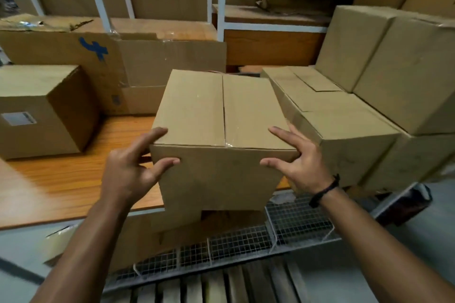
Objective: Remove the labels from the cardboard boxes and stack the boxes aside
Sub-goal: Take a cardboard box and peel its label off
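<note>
A plain brown cardboard box (221, 110) with a taped top seam is in the centre, its near part hanging past the front edge of the wooden table (73, 179). My left hand (128, 172) presses its near left corner with spread, fairly straight fingers, thumb on the front face. On the near right corner my right hand (302, 167) does the same, thumb in front and fingers along the side. No label shows on the faces I see. At the left stands another box (61, 115) with a grey label (18, 118) on its front.
Stacked plain boxes (344, 130) fill the right, with two more (406, 69) on top. A large worn carton with a blue mark (93, 49) stands behind. White shelf uprights (221, 7) rise at the back. A wire mesh rack (295, 224) and cardboard lie below the table edge.
</note>
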### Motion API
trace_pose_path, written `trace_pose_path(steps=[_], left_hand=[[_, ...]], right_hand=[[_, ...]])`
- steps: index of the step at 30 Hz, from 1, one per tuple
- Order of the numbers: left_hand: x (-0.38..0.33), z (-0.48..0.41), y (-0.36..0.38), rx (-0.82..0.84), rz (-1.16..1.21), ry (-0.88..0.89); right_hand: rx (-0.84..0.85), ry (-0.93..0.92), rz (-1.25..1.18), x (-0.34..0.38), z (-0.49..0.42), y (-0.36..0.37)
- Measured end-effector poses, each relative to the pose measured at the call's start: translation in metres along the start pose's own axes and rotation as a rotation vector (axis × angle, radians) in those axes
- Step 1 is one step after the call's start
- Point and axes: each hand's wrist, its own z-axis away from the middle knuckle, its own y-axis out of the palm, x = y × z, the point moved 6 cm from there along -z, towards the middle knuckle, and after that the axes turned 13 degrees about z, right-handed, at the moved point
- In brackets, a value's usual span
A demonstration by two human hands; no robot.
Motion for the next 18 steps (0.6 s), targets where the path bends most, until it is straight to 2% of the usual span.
trace_pose_path(steps=[4,10,14,18], left_hand=[[-0.038,-0.03,0.024,-0.154,0.051,0.053],[-0.065,-0.106,0.043,-0.301,0.117,0.085],[-0.069,-0.15,0.055,-0.317,0.114,0.117],[-0.053,-0.199,0.072,-0.26,0.134,0.116]], right_hand=[[-0.122,-0.072,-0.03,0.0,-0.024,-0.058],[-0.255,-0.133,-0.047,-0.002,-0.089,-0.117],[-0.31,-0.134,-0.041,-0.017,-0.136,-0.132],[-0.351,-0.11,-0.029,-0.034,-0.175,-0.135]])
